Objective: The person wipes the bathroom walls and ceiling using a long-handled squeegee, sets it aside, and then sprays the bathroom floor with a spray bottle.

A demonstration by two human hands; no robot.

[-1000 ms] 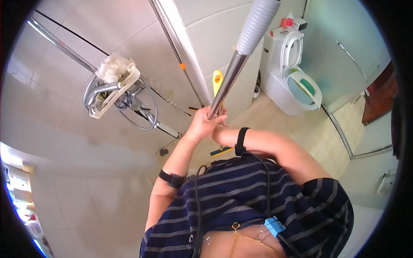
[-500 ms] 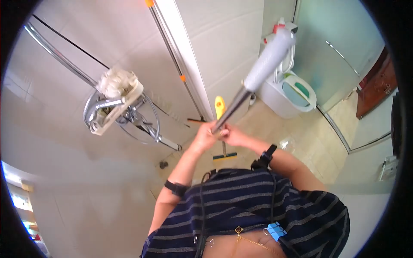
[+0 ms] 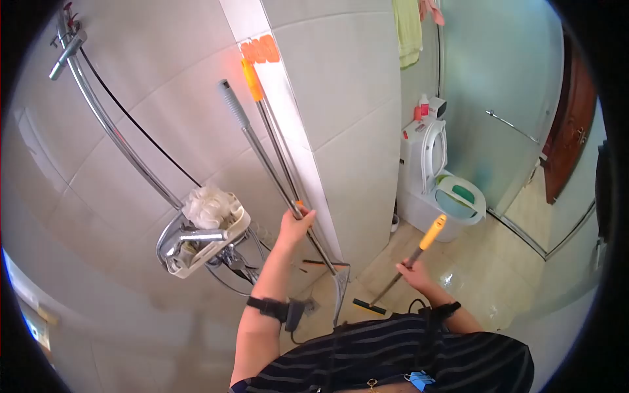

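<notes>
My left hand (image 3: 296,227) is wrapped round the metal shaft of a grey-handled pole (image 3: 267,156), which leans toward the wall corner. Its grey lower end (image 3: 339,293) is down by the floor. Right behind it stands an orange-handled pole (image 3: 276,134), close to my left fingers. In my right hand (image 3: 414,274) is the shaft of a yellow-handled floor brush (image 3: 430,234). The brush head (image 3: 369,306), a dark bar with a yellow edge, is at the tiled floor, and the handle tilts up to the right.
A shower caddy (image 3: 232,229) with a white bath puff (image 3: 211,206) juts from the left wall beside the shower pipe (image 3: 108,118). Beyond the wall corner (image 3: 354,131) is a toilet (image 3: 419,160) with its lid raised. A frosted glass door (image 3: 501,85) stands at right. The floor (image 3: 452,281) shines wet.
The grey-handled pole has swung from in front of me to the left corner, upright beside the orange-handled pole. My hands have parted; the right one now holds the floor brush, further right.
</notes>
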